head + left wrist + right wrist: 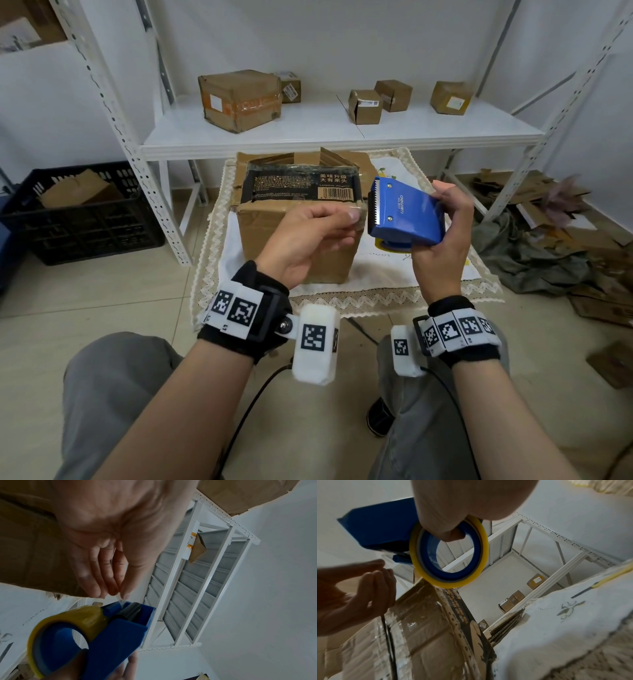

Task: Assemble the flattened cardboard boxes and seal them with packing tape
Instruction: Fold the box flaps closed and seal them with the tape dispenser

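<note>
A brown cardboard box [298,240] with a black printed top panel stands on a white lace-edged cloth [442,274] on the floor. My right hand [435,219] grips a blue tape dispenser [404,209] just right of the box's top corner, serrated blade pointing left. In the right wrist view my thumb hooks through the core of its yellow tape roll [483,550]. My left hand [354,221] is at the blade, and its fingertips [123,595] pinch the clear tape end. Old clear tape shines on the box side [419,622].
A white metal shelf [342,137] behind the box carries several small cardboard boxes. To the left stands a black crate [82,219] holding cardboard. Flattened cardboard and grey cloth [555,246] lie on the floor at right. My knees are in the foreground.
</note>
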The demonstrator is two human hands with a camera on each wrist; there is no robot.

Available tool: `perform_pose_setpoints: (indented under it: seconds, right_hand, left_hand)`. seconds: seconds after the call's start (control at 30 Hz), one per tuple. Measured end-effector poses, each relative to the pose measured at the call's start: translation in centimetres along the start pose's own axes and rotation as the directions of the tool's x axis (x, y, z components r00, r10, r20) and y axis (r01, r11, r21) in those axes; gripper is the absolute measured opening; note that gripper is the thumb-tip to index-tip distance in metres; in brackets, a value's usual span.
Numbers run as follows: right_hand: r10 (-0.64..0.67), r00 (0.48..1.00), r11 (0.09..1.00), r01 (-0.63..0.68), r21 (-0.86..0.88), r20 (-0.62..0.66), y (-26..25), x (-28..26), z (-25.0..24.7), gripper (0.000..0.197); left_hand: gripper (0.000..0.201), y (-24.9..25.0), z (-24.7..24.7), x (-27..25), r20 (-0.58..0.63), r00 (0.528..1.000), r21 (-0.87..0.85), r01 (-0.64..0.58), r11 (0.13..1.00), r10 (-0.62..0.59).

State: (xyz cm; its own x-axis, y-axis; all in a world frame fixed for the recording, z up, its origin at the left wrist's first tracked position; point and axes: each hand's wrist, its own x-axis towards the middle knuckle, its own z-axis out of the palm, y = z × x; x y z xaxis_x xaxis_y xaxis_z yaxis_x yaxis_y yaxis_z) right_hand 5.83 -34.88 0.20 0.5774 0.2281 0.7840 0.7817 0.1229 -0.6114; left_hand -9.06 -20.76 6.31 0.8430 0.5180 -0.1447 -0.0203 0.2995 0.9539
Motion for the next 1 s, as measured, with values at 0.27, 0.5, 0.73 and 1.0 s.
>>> perform_pose_setpoints:
  seconds: [0.27, 0.5, 0.73, 1.0]
  right_hand:
    - [-0.012, 1.000, 0.999, 0.013, -0.043, 0.015, 0.3, -0.1, -0.2, 0.057]
    - [-0.037, 0.996, 0.994, 0.045, -0.103, 0.087, 0.0, -0.7, -1.0, 0.072]
    - [-0.023, 0.995, 0.993, 0.034, -0.114, 0.101, 0.0, -1.0, -0.9, 0.072]
    - [-0.074, 0.979, 0.975, 0.112, -0.194, 0.192, 0.2, -1.1, -1.1, 0.080]
  left_hand:
    - [0.008, 0.6, 0.3, 0.1, -0.068, 0.998, 0.018, -0.012, 1.000, 0.014]
    - [0.003, 2.0, 0.1, 0.0, -0.127, 0.987, 0.216, -0.073, 0.974, 0.102]
    - [0.010, 3.5, 0.2, 0.0, -0.102, 0.983, 0.431, -0.095, 0.897, 0.153]
    - [0.015, 4.3, 0.1, -0.2, -0.064, 0.972, 0.612, -0.142, 0.778, 0.228]
